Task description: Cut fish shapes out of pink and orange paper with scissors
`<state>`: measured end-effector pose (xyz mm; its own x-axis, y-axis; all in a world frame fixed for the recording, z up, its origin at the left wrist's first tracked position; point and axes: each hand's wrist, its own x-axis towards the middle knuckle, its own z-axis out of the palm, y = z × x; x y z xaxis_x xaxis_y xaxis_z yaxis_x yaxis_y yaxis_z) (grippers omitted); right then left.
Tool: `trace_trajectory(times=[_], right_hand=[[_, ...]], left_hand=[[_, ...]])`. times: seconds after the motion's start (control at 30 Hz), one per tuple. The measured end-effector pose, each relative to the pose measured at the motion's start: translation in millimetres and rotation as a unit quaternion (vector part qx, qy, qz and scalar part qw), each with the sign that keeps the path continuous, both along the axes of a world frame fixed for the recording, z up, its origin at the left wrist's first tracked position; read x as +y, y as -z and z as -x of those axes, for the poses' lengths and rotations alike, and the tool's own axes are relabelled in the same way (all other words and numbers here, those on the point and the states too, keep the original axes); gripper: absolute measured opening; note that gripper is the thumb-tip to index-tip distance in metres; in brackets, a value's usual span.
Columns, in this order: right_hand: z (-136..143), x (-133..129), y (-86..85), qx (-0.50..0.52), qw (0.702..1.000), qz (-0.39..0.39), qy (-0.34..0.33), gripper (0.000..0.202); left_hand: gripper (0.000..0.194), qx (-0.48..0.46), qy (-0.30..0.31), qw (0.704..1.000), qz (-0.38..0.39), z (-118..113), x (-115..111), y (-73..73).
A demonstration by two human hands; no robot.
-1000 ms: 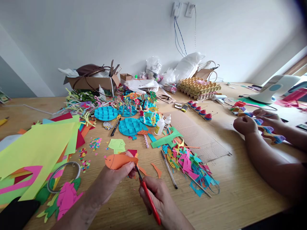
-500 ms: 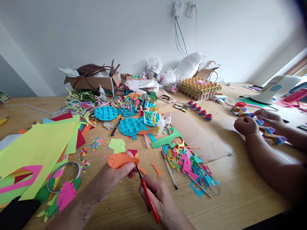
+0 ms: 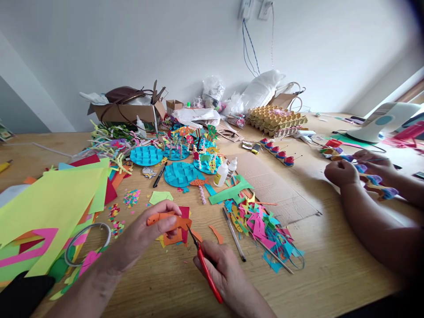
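Observation:
My left hand [image 3: 155, 223] pinches an orange paper fish [image 3: 183, 222] between thumb and fingers, its tail pointing right. In my right hand [image 3: 220, 265] is a pair of scissors with red handles [image 3: 208, 274]. Their dark blades point up and left, with the tips close to the fish's tail; I cannot tell whether they touch it. Below the fish lie orange, red and yellow paper pieces [image 3: 173, 239]. A curved orange offcut [image 3: 216, 234] rests right of the blades. A yellow-green paper piece [image 3: 160, 197] lies just beyond my left hand.
Coloured paper sheets [image 3: 49, 198] and a tape roll [image 3: 88, 244] lie at left. Paper scraps [image 3: 258, 225] and a pen [image 3: 233, 234] are at right. Blue discs [image 3: 183, 175] and glue bottles [image 3: 221, 173] stand ahead. Another person's hands [image 3: 341, 173] hold a painted strip at far right.
My left hand has turned and its fingers have lifted, tilting the fish so less of its face shows. The scissors have moved slightly down and right, and the papers underneath are more exposed.

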<state>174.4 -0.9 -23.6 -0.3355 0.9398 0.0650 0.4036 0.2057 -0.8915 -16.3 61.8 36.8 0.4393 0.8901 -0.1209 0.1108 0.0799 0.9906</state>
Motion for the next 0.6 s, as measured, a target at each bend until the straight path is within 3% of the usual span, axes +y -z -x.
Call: trace_trajectory(times=[0.07, 0.2, 0.33, 0.6], right_hand=[[-2, 0, -0.7, -0.025, 1.000, 0.007, -0.011, 0.034], [-6, 1, -2.6, -0.065, 0.997, 0.006, -0.029, 0.033], [-8, 2, -4.6, -0.079, 0.996, -0.001, -0.030, 0.034], [-10, 1, -5.6, -0.043, 0.999, 0.022, -0.026, 0.034]], left_hand=[[0.020, 0.044, -0.017, 0.998, -0.030, 10, 6, -6.7], [0.013, 0.161, 0.093, 0.982, -0.046, 18, 19, -15.7], [0.014, 0.236, 0.140, 0.954, -0.119, 12, 25, -19.6], [0.017, 0.249, 0.193, 0.946, -0.082, -5, 21, -22.3]])
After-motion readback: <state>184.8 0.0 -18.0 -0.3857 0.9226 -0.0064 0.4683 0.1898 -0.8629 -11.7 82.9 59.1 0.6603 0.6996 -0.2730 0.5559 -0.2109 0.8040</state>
